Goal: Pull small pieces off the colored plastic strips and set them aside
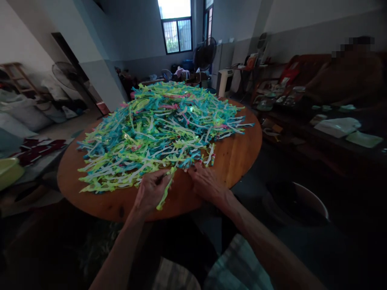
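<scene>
A big heap of thin plastic strips [160,125] in green, blue, white and pink covers most of a round wooden table [242,149]. My left hand [151,191] rests at the heap's near edge, fingers closed on a yellow-green strip [165,192] that hangs down past the palm. My right hand [204,181] lies palm down beside it, fingers reaching into the edge of the heap; whether they hold anything I cannot see.
A dark bucket with a pale rim [302,201] stands on the floor at the right. A long low table [332,133] with dishes and papers runs along the right, a person [353,72] behind it. Fans, bags and clutter line the left and back.
</scene>
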Demonstrator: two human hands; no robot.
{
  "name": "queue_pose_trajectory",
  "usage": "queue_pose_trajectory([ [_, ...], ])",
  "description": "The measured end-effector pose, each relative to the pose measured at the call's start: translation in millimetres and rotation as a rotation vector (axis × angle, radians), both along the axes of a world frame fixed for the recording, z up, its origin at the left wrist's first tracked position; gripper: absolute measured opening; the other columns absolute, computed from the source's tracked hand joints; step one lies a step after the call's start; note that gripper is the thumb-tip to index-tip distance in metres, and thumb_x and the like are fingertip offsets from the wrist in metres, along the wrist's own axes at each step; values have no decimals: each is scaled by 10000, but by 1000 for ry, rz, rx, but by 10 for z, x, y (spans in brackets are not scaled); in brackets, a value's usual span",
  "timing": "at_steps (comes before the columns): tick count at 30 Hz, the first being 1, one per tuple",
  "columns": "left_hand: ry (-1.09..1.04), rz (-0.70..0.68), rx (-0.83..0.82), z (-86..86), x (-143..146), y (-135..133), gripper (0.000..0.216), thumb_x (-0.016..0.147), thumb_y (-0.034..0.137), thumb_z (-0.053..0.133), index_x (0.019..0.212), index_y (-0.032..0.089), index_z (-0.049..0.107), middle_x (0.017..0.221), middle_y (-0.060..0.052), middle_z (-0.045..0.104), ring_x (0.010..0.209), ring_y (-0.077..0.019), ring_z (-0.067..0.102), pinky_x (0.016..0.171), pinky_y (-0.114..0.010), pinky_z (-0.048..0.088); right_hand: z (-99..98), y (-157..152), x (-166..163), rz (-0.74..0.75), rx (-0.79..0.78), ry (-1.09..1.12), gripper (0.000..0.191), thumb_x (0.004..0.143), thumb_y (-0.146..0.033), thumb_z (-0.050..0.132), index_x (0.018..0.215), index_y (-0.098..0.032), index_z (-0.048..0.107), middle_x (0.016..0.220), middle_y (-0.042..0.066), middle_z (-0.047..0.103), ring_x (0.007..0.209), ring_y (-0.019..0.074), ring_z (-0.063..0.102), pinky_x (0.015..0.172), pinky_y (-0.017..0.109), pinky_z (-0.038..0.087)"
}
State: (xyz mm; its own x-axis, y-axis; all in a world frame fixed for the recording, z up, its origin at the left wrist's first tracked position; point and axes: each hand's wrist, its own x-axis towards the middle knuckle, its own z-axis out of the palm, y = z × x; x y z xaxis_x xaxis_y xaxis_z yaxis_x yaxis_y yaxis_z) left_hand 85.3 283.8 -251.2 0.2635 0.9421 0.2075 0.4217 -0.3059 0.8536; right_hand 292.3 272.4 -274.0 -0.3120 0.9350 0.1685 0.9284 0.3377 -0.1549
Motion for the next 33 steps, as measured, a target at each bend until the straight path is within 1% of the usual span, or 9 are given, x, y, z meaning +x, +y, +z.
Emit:
queue_pose_trajectory([
  [5,243,-9,146,-40,-135,68,270,895,305,536,905,147,754,731,-11,691,654,-137,576,599,-230,403,-59,57,-8,103,55,-113,478,890,-128,492,1366,-156,531,1298,186,547,1041,275,590,825,361,463],
  [10,487,-44,208,2,-204,45,277,912,265,511,973,178,767,779,-15,721,666,-147,594,625,-244,407,-51,192,-40,81,45,-146,404,881,-107,505,1273,-175,578,1212,164,578,913,245,601,747,334,448],
  [15,602,-21,234,-25,-228,1,267,909,209,519,1053,187,742,984,-71,759,839,-201,679,759,-305,465,40,242,-74,130,17,-165,311,949,-132,446,1193,-177,633,1274,166,565,960,257,590,835,388,442],
  [18,619,-39,269,-54,-254,-38,267,916,176,495,1037,192,732,968,-66,751,876,-208,681,768,-313,463,82,147,-129,192,44,-143,263,945,-136,459,1104,-174,665,1257,156,570,1009,267,563,853,398,431],
  [22,635,-59,313,-90,-319,-107,239,933,169,486,990,194,717,897,-59,734,881,-209,668,800,-322,460,43,28,-227,374,137,-59,218,874,-102,516,1027,-145,664,1125,133,607,1081,284,513,876,393,413],
  [24,628,-52,327,-106,-349,-145,227,954,190,482,979,186,708,894,-67,722,886,-210,662,808,-323,463,-35,23,-266,427,147,-3,234,870,-106,532,1072,-134,647,1095,124,621,1080,276,509,917,397,401],
  [27,618,-46,332,-111,-372,-202,244,976,187,448,995,170,690,901,-75,700,883,-205,652,781,-310,461,-173,64,-302,412,108,152,203,929,-136,509,1084,-138,640,1066,117,643,1018,237,544,924,370,406],
  [30,625,-72,323,-95,-371,-244,243,983,176,431,994,171,674,875,-58,684,835,-192,643,736,-297,441,-242,96,-311,348,76,448,179,986,-180,488,1017,-156,663,1003,98,677,950,201,588,874,327,433],
  [33,608,-92,325,-71,-357,-264,220,983,175,447,996,181,667,869,-41,680,816,-179,635,734,-292,424,-214,82,-288,318,16,764,173,986,-235,535,966,-168,692,948,72,708,885,181,623,824,302,463],
])
